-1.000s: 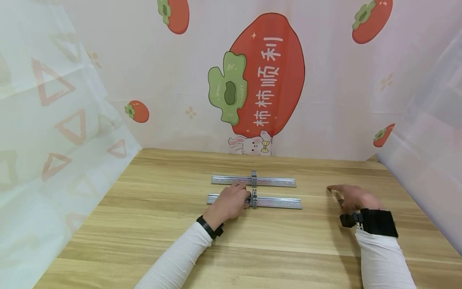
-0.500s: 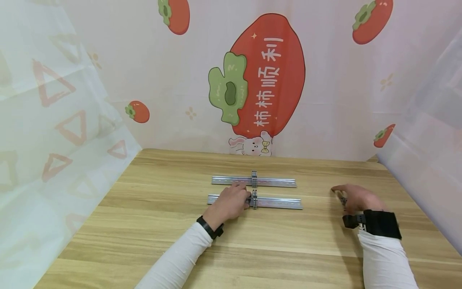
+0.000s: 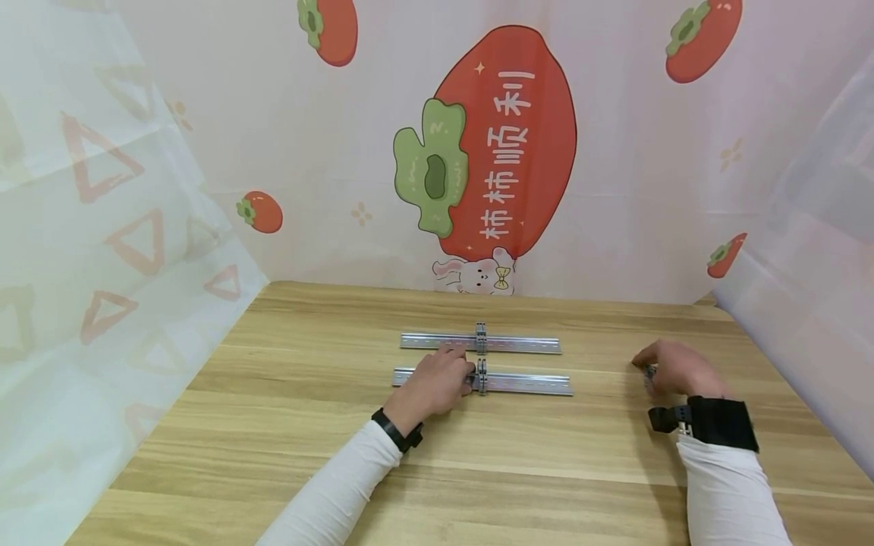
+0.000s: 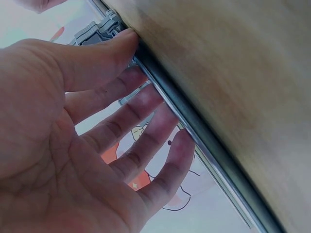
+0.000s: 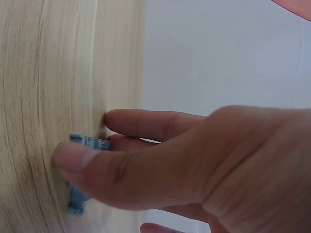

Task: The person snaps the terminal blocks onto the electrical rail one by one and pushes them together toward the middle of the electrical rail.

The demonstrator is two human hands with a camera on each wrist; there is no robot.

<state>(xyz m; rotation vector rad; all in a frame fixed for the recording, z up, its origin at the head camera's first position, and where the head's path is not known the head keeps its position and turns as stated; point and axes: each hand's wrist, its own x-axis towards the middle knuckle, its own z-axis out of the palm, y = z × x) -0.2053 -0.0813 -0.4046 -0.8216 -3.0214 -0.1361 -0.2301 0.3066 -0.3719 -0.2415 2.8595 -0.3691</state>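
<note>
Two slotted metal DIN rails lie roughly parallel on the table, the back rail [image 3: 437, 340] and the front rail [image 3: 526, 384]. Thin grey terminal blocks stand upright mid-length on each: a back group [image 3: 481, 338] and a front group [image 3: 482, 377]. My left hand [image 3: 437, 381] holds the front rail just left of its blocks. In the left wrist view the thumb lies along one side of it, the fingertips against the other. Far to the right, my right hand [image 3: 679, 370] pinches a loose grey terminal block [image 5: 77, 201] low over the table; the thumb covers its middle.
The wooden table [image 3: 341, 470] ends at a hanging cloth [image 3: 328, 250] printed with persimmons behind the rails. White sheets [image 3: 102, 265] rise along its left and right sides. A black wrist mount [image 3: 720, 423] sits on the right forearm.
My right hand has shifted slightly right, and its extended index finger has curled in towards the loose terminal block. The left hand and both rails have stayed in place.
</note>
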